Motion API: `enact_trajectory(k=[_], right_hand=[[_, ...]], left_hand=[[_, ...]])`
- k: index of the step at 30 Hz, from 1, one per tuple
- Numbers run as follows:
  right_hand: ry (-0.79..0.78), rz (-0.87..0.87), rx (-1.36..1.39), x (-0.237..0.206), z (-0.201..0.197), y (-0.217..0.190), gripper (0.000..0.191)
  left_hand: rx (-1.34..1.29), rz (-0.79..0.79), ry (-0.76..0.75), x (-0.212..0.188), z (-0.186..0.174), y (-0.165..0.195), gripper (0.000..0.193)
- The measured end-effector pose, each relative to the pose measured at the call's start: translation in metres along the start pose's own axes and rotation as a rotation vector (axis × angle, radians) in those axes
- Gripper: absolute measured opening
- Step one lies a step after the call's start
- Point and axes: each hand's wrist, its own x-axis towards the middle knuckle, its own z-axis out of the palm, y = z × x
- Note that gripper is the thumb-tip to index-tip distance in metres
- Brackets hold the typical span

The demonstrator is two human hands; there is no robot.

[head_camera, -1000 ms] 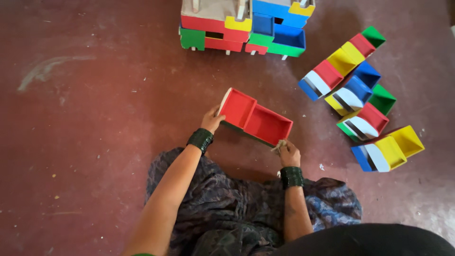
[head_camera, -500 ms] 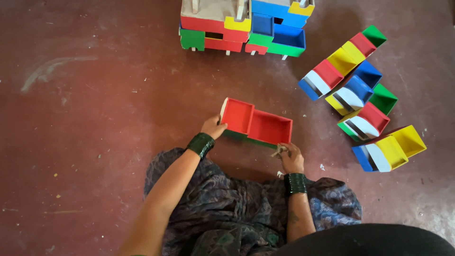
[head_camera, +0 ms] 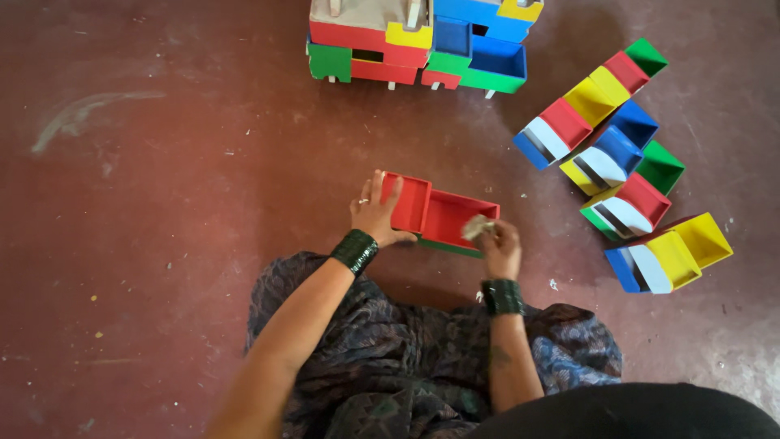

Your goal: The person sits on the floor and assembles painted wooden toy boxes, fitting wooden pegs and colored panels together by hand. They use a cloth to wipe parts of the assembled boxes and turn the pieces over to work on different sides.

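Fingers of left hand [head_camera: 375,213] spread a little and wrapped over the left end wall of the red two-compartment tray [head_camera: 439,215], thumb low on the near side, so it grips that end; ring on one finger, dark green bangles at the wrist. Right hand [head_camera: 497,245] fingers curled tight together, pinching a small pale wad [head_camera: 476,228], cloth or paper, can't tell which, pressed at the inner right corner of the tray's larger compartment. Tray sits on the dark red floor [head_camera: 179,244] just ahead of the person's lap, a green edge showing under its near side; smaller left compartment looks bare inside, larger right one holds only the wad and fingertips. Patterned dark fabric covers the lap below both forearms. At top centre, well apart from the hands, a stacked block of drawers [head_camera: 418,41] in red, green, yellow and blue, with a blue open compartment showing nothing inside. To the right, four loose rows of coloured open boxes [head_camera: 621,158] lie side by side on the floor, red, yellow, green and blue cells with white sloped end pieces; their contents can't be made out, cells look bare
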Motion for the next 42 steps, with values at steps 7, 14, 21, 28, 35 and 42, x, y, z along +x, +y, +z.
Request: enact_trajectory(k=[7, 14, 21, 28, 35, 42], right_hand=[[-0.046, -0.123, -0.288, 0.026, 0.100, -0.019, 0.025], [-0.050, -0.097, -0.625, 0.034, 0.125, -0.025, 0.022], [-0.085, -0.081, -0.863, 0.039, 0.130, -0.023, 0.020], [-0.302, 0.010, -0.837, 0.046, 0.118, -0.023, 0.026], [-0.699, 0.118, -0.874, 0.050, 0.106, -0.037, 0.039], [-0.763, 0.211, -0.683, 0.044, 0.094, -0.034, 0.029]], left_hand=[[0.140, 0.063, -0.019, 0.002, 0.013, 0.003, 0.122], [0.135, 0.140, 0.054, -0.001, 0.026, -0.007, 0.114], [0.160, 0.141, 0.012, 0.002, 0.027, -0.007, 0.117], [0.155, 0.104, 0.019, 0.000, 0.028, -0.006, 0.113], [0.116, 0.072, 0.010, 0.001, 0.025, -0.003, 0.113], [0.116, 0.044, -0.020, 0.002, 0.022, 0.000, 0.113]])
